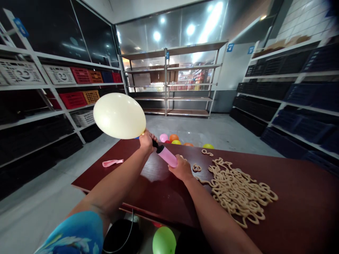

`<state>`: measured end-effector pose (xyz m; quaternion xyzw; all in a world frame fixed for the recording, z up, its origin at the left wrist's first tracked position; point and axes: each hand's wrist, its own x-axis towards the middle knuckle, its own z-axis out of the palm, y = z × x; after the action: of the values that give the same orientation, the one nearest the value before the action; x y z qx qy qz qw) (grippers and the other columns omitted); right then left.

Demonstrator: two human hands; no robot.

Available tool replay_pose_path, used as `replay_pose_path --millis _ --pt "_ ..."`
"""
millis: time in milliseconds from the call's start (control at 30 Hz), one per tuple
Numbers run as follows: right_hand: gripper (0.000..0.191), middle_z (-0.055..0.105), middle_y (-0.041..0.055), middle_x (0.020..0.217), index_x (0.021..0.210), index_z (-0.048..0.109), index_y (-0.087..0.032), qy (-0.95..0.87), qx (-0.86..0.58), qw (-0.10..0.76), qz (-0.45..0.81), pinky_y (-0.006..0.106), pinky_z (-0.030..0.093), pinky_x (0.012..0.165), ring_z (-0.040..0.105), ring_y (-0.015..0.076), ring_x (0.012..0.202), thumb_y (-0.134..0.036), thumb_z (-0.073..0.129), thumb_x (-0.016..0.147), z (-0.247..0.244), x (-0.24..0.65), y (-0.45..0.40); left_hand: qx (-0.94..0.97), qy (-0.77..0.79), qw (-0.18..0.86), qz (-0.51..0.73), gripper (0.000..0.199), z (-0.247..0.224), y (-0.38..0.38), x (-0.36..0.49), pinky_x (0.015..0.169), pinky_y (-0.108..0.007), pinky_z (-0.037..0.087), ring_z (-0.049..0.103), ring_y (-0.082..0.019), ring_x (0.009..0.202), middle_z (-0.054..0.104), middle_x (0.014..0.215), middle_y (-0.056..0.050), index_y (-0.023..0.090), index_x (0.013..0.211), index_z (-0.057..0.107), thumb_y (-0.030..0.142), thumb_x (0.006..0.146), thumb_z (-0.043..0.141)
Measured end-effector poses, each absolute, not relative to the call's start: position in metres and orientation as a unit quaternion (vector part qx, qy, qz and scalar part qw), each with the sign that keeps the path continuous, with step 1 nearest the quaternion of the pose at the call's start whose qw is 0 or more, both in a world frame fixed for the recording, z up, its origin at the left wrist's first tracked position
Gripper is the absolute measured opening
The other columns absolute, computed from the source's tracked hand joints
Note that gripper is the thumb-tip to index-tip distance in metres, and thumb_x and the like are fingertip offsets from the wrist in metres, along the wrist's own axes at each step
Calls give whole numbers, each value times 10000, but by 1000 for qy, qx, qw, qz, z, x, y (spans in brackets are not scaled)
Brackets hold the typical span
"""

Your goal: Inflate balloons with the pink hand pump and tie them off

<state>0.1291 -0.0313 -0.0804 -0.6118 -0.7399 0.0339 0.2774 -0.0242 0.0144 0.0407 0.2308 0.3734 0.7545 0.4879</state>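
Note:
A large, pale cream balloon, blown up, is held out over the far left edge of the table. My left hand is closed around its neck, where it meets the black end of a balloon pump; the nozzle itself is hidden by my fingers. The pink barrel of the balloon pump slopes down to the right, and my right hand is wrapped round its lower end. A limp pink balloon lies on the table to the left of my forearm.
On the right of the dark red table lies a tangled heap of beige rope-like loops. Beyond the far edge show several blown-up balloons. Below are a green balloon and black bucket. Shelves stand around.

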Motion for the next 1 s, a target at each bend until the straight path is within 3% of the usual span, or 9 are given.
replay_pose_path --millis 467,833,1000 --pt "300 600 39 854 928 512 -209 -745 -596 298 26 280 342 652 563 201 791 -357 622 691 -79 126 -30 254 357 413 798 344 117 27 -117 342 -215 311 329 -81 319 257 403 70 211 568 246 317 793 484" --pt "305 594 42 874 892 504 -211 -746 -601 284 40 272 348 638 562 191 774 -381 640 679 -86 128 -33 225 392 485 749 370 42 20 -38 336 -229 328 347 -93 327 293 407 57 212 563 269 394 820 462" --pt "306 591 47 886 883 497 -207 -744 -606 280 24 275 351 639 563 201 789 -387 636 679 -82 129 -32 228 384 484 752 368 37 19 -28 337 -229 325 345 -91 328 288 415 56 214 559 261 378 808 476"
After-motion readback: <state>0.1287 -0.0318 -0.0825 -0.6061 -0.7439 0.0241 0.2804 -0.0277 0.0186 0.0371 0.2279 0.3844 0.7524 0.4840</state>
